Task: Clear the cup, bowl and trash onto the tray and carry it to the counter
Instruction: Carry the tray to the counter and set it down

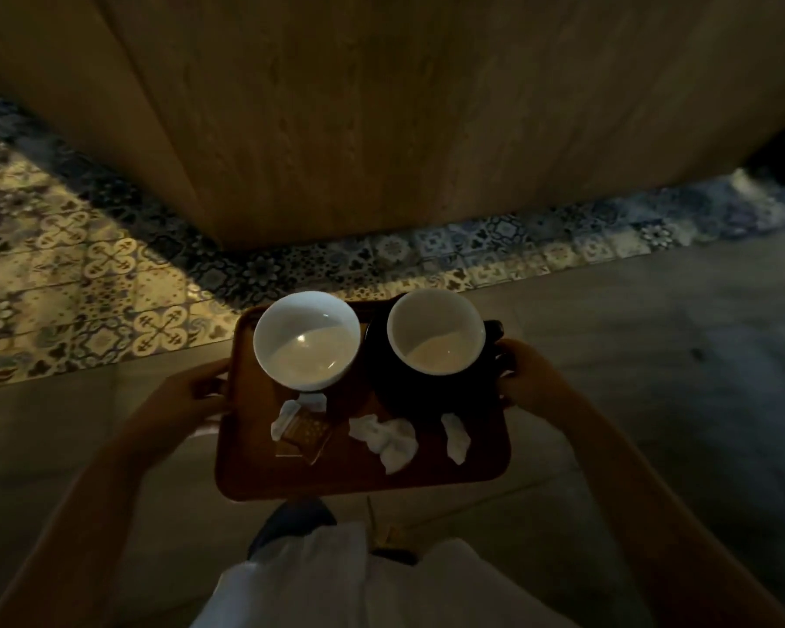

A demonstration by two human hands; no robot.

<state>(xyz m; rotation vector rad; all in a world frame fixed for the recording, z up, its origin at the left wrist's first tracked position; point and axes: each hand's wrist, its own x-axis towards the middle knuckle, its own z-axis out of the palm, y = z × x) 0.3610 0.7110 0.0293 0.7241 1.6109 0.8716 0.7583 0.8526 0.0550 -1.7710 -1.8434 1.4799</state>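
A brown tray hangs level in front of my body, above the floor. My left hand grips its left edge and my right hand grips its right edge. On the far left of the tray stands a white bowl, empty. To its right stands a dark cup with a white inside, its handle toward my right hand. Nearer to me lie crumpled white napkins, a small white scrap and a brown wrapper.
A wooden panelled counter front rises directly ahead, its corner pointing toward me. Patterned blue and cream floor tiles run along its base. Plain grey floor lies under and beside me. My white trousers and a dark shoe show below the tray.
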